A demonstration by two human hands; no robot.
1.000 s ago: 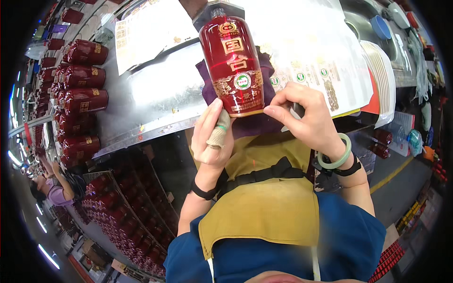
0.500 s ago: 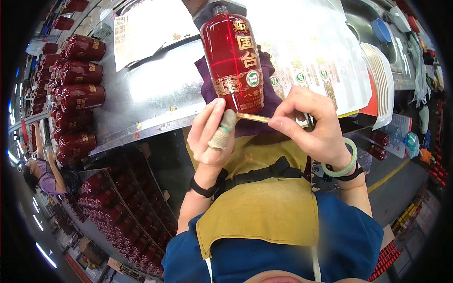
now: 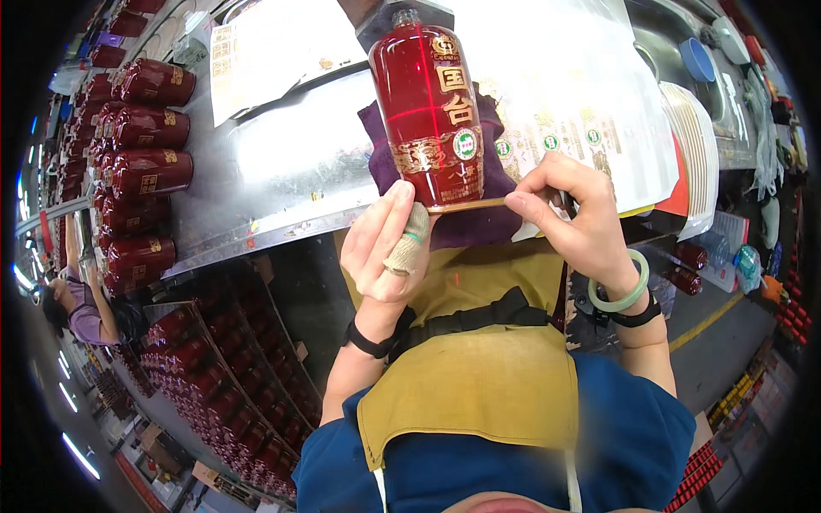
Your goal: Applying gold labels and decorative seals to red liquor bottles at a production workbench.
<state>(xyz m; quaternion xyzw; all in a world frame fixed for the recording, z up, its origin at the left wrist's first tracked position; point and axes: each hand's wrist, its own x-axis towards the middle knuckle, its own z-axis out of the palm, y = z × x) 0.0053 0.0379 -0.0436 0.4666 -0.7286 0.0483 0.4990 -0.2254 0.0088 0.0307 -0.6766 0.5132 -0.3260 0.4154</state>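
A dark red glass bottle (image 3: 421, 94) with gold decoration and a round green-and-white sticker lies with its neck away from me, on a purple cloth (image 3: 505, 181). Thin red light lines cross its front. Along its near, base end runs a narrow gold strip (image 3: 475, 205). My left hand (image 3: 376, 252), a knitted cover on one finger, presses the strip's left end at the bottle's lower left edge. My right hand (image 3: 581, 209) pinches the right end between thumb and finger. Something small and dark sits within the right hand's curled fingers; I cannot make out what.
White label sheets (image 3: 633, 128) lie right of the bottle on the metal table (image 3: 274, 188). Several red bottles (image 3: 150, 175) stand at left. Below the table are racks of more bottles (image 3: 231, 385). A blue bowl (image 3: 697, 60) sits far right. Another person (image 3: 85, 303) works far left.
The strip, slanting and blurred before, now lies straighter along the bottle's base. My right hand has moved slightly right. Bottle and cloth appear shifted a little right in the view.
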